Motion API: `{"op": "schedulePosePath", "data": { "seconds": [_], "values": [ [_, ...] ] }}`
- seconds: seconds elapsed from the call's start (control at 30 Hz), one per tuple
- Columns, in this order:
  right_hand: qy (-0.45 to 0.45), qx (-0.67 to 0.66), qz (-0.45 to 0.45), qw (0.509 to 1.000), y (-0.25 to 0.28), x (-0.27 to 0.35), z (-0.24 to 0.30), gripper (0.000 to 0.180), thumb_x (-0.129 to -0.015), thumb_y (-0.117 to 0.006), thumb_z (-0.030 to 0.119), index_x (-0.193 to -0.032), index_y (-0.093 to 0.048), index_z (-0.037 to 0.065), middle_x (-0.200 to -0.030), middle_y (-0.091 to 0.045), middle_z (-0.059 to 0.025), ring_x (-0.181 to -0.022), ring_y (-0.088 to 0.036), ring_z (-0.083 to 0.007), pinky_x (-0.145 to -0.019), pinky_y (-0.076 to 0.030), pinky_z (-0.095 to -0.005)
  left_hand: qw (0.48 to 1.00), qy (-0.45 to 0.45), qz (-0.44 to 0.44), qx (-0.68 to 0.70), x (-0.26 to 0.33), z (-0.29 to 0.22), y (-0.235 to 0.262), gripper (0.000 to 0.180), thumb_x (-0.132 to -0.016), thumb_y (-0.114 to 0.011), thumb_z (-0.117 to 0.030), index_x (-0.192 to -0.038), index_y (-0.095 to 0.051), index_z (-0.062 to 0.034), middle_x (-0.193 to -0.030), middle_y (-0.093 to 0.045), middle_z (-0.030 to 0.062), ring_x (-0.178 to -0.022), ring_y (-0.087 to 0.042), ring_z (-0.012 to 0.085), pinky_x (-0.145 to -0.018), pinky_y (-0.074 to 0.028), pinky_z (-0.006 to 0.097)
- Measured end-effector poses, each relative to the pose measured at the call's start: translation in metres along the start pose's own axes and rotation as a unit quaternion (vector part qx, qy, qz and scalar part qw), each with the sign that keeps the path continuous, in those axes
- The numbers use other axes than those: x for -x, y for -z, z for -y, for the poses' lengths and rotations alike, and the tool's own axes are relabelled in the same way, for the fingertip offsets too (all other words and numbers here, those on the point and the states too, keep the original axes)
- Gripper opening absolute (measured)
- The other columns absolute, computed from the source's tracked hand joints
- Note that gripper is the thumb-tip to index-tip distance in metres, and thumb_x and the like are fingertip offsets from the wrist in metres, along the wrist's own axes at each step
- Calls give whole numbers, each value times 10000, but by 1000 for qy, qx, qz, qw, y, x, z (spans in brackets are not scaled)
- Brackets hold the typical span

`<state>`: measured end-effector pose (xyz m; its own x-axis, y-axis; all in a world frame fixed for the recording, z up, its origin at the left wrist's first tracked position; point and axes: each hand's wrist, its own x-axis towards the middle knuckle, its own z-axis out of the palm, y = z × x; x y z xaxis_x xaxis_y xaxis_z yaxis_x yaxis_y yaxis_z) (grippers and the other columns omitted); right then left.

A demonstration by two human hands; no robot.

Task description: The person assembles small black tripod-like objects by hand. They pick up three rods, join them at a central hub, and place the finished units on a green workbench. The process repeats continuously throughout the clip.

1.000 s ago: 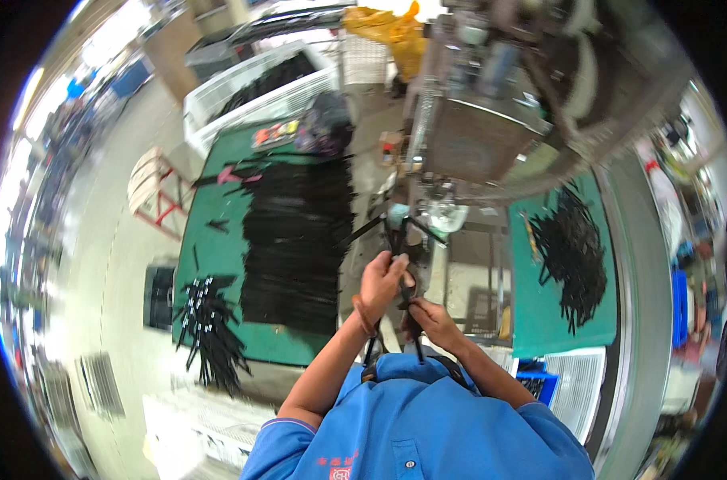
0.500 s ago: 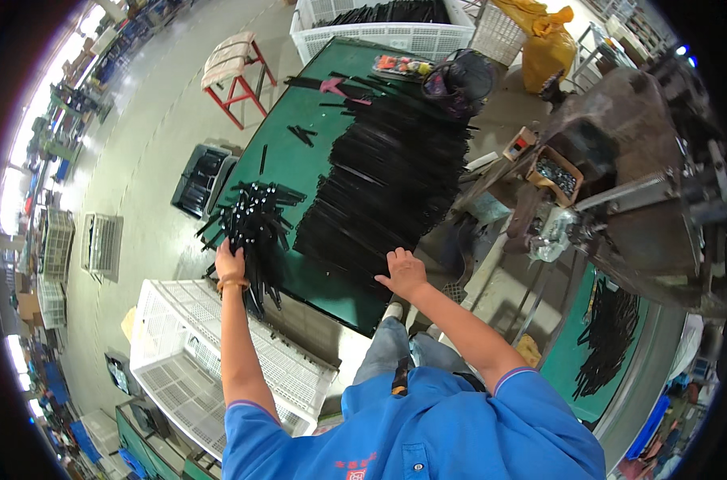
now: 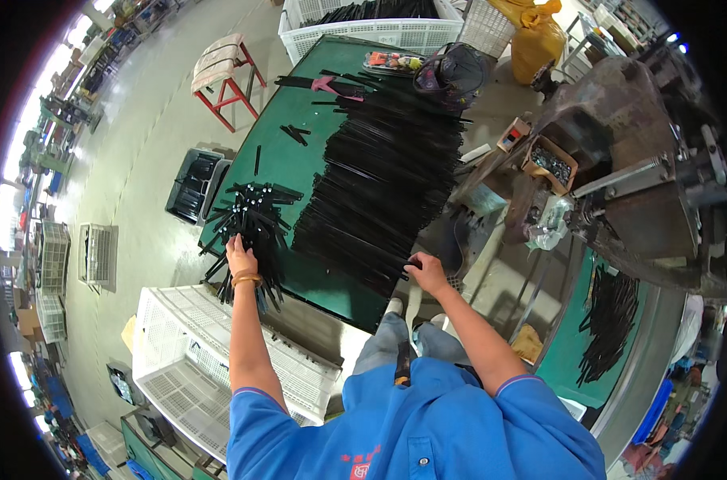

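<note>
On the green table (image 3: 315, 298) lies a broad layer of long black strips (image 3: 383, 172), side by side. My right hand (image 3: 429, 274) is at its near right edge, with thumb and fingers pinched on the end of a black strip. To the left, a loose heap of shorter-looking black strips (image 3: 255, 214) with small shiny ends fans out in several directions. Over the near part of this heap rests my left hand (image 3: 242, 260), an orange-brown band on its wrist. Its fingers are stretched out on the strips, and I see nothing lifted in them.
A white plastic crate (image 3: 179, 364) stands at the near left, and another crate (image 3: 371, 32) of black strips beyond the table. A dark machine (image 3: 611, 184) with a cardboard box of small parts (image 3: 549, 166) is at right. Left stand a red-legged stool (image 3: 223, 84) and a dark bin (image 3: 194, 188).
My right hand has moved slightly right and its fingers have closed at the strip ends. My left hand has shifted a little right, onto the heap. The view has shifted slightly.
</note>
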<state>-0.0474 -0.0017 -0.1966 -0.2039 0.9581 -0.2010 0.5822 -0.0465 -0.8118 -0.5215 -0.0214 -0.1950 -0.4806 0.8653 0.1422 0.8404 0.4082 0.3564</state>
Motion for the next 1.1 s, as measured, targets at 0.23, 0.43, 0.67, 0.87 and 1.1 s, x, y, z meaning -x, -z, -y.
{"op": "schedulePosePath", "data": {
  "seconds": [0.23,0.43,0.67,0.87,1.1],
  "values": [
    [-102,-210,63,970,43,9,8,179,-850,-614,172,-885,-615,-3,-683,-607,-64,-493,-553,-114,-424,-450,-272,999,-22,-29,17,13,-8,-3,554,-743,-630,-34,-1263,-441,-13,-1271,-445,179,-1147,-461,362,-971,-398,401],
    [-146,-380,22,913,83,62,15,172,-909,-540,163,-905,-592,0,-674,-585,-41,-510,-535,-103,-444,-454,-261,952,-34,97,287,69,-162,-13,235,-792,-649,-151,-976,-591,-15,-909,-617,172,-816,-616,262,-701,-510,360],
    [-115,-318,30,941,134,157,38,181,-932,-529,187,-950,-590,18,-740,-628,-52,-629,-624,-119,-533,-494,-260,501,174,357,769,201,-408,-3,264,-955,-493,-273,-1096,-523,-51,-851,-623,63,-668,-589,147,-588,-496,286],
    [65,-24,-281,957,264,91,-7,167,-891,-533,169,-899,-581,9,-703,-630,-104,-589,-613,-211,-548,-483,-333,507,78,569,643,197,-477,54,415,-976,-411,-366,-1216,-487,-36,-784,-623,80,-442,-459,77,-374,-323,193],
    [17,243,-332,911,308,1,-57,260,-755,-592,102,-995,-597,4,-990,-617,-178,-972,-559,-341,-836,-454,-395,525,10,581,622,204,-523,66,372,-990,-374,-336,-1219,-449,-52,-846,-648,128,-418,-430,91,-374,-308,204]
  ]
}}
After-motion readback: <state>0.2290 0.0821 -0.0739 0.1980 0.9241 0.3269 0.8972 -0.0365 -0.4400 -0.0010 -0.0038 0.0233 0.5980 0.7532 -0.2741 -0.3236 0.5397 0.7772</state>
